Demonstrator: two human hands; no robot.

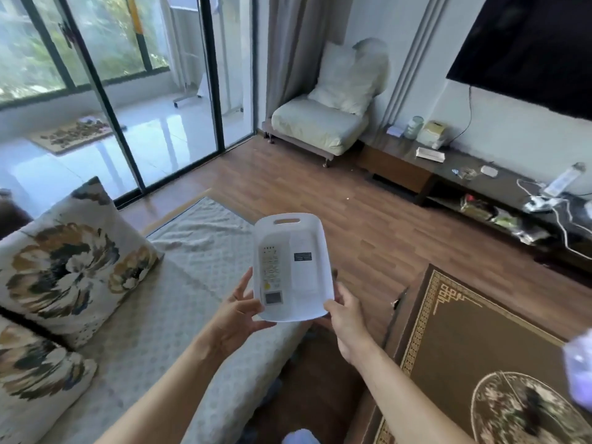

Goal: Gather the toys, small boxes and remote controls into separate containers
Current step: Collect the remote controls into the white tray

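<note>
- Broadly, a sofa (166,315) with a pale quilted cover fills the left side, and a brown gold-bordered patterned surface (480,341) lies at lower right.
- A dark television (528,49) hangs on the right wall above a low dark stand (474,184) littered with small items and cables.
- Two floral cushions (67,267) lean at the sofa's left end.
- The white basket (322,248), with a handle slot at its far end, is held in the air over the sofa's front edge and the wooden floor.
- The left hand (242,312) takes the near-left corner, its fingers stretched up along the side and its thumb clamped on the near rim.
- The right hand (346,314) grips the near-right corner, thumb on the rim, fingers tucked underneath.
- Inside the basket lie two remotes side by side: a buttoned remote (271,274) on the left and a white remote (302,270) bearing a dark label on the right.
</note>
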